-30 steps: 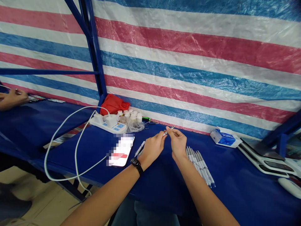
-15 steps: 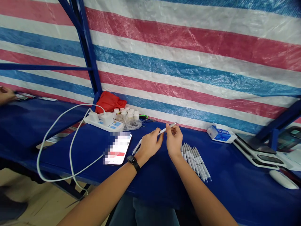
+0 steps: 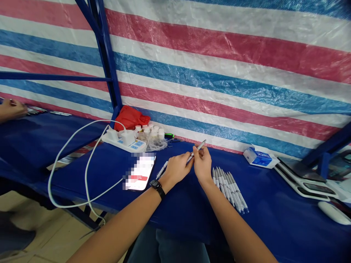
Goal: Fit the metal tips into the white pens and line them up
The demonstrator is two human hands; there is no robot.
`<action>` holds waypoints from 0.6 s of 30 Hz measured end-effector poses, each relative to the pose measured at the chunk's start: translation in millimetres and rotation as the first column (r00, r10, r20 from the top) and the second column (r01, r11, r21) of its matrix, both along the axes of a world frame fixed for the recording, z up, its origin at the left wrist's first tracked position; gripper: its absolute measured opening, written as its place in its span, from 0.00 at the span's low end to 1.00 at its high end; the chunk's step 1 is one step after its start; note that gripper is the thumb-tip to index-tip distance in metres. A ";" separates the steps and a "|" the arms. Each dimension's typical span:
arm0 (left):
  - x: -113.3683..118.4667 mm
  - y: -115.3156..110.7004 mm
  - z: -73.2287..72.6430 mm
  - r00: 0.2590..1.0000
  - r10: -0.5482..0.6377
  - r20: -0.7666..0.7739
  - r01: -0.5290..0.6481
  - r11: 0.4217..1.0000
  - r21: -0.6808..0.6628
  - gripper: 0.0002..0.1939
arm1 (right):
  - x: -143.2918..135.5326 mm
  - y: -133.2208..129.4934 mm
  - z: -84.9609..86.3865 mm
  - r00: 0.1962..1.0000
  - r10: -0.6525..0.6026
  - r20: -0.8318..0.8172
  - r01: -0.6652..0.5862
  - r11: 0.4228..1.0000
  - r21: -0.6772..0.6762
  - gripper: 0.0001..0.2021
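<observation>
A white pen with a silver-grey tip (image 3: 202,144) is held at a slant between my two hands, the tip pointing up and to the right. My left hand (image 3: 178,168) is closed around its lower end, and my right hand (image 3: 203,163) pinches it near the tip. The fingers cover much of the barrel. To the right of my right wrist lies a row of several similar white pens (image 3: 229,190), grey tips toward the back. Another white pen (image 3: 162,170) rests on the blue table, partly hidden behind my left hand.
Left of my hands are a phone (image 3: 141,171), a power strip (image 3: 124,143) with looping white cables, small white-capped bottles (image 3: 153,133) and a red bag (image 3: 131,117). On the right stand a blue box (image 3: 260,157), a scale (image 3: 304,179) and a mouse (image 3: 333,213). Another person's hand (image 3: 12,109) is far left.
The held pen has tilted more steeply, its tip now pointing higher. My left hand has moved slightly right, closer to my right hand. The other person's hand has shifted right.
</observation>
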State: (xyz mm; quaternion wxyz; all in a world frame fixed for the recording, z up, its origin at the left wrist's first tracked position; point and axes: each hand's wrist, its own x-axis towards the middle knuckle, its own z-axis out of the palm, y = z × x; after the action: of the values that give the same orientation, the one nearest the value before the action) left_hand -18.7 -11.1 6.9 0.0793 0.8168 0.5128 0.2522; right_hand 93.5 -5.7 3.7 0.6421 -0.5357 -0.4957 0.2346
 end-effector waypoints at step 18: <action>1.1 -10.2 -11.5 0.921 0.261 -0.290 -0.246 0.965 0.089 0.18 | -5.6 -32.3 29.4 0.273 0.385 0.881 0.436 0.767 -0.471 0.16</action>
State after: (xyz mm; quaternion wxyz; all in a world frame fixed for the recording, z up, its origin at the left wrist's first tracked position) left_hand -17.6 -21.3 -4.5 -0.0535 0.7740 0.6136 0.1469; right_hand 87.9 -38.0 33.1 -0.0138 -0.7553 -0.6552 0.0042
